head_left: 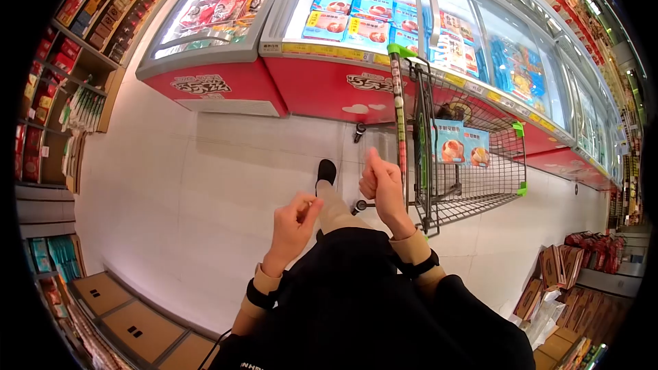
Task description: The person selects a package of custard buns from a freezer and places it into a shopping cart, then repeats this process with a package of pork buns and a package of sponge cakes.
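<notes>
My left hand (290,230) is raised in front of my body, its fingers curled in toward the thumb, and I see nothing in it. Beside the cart, my right hand (381,189) is closed in a loose fist with the thumb upward, also with no object visible. It is nearest the handlebar (398,99) of a wire shopping cart (473,195) with green corners, apart from it as far as I can tell. Two blue frozen-food packs (449,142) with pictures of buns on them are in the cart.
A red chest freezer (308,85) with a glass top stands ahead, holding blue and white packs (370,31). Another freezer (205,79) with red packs adjoins it on the left. Shelves (89,62) line the left side; cardboard boxes (140,329) sit lower left.
</notes>
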{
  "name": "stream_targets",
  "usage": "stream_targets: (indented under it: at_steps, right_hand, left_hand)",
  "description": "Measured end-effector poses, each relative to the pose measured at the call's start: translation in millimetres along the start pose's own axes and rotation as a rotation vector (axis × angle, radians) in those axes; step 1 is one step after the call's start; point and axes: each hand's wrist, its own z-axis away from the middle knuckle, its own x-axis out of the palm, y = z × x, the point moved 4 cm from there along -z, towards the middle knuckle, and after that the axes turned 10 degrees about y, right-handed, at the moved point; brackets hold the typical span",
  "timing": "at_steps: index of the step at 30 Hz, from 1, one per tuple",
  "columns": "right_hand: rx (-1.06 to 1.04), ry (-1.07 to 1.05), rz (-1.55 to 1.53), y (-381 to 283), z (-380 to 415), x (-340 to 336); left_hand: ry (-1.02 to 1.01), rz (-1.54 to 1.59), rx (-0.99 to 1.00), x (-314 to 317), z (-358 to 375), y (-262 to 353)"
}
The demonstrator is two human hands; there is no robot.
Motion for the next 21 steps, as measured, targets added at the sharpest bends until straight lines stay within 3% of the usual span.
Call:
stream_targets:
  at_steps: [3, 7, 10, 16, 21]
  right_hand:
    - [-0.019, 0.06, 0.04, -12, -44, 3]
    - [0.13, 0.188, -0.09, -25, -101, 5]
    - [0.134, 0.224, -0.008, -27, -142, 8]
    - [-0.075, 0.333, 0.085, -51, -195, 9]
    - [-0.068, 0.507, -0.149, -75, -225, 7]
  left_hand:
    - [-0.054, -0.094, 0.029, -10, -64, -10]
    - [-0.084, -0.115, -0.089, -20, -135, -17]
    - [-0.118, -0.181, -0.002, -21, -188, -18]
    - [0.003, -0.059, 0.099, 2, -271, -5]
    - [0.016, -0.015, -0.054, 16, -325, -18]
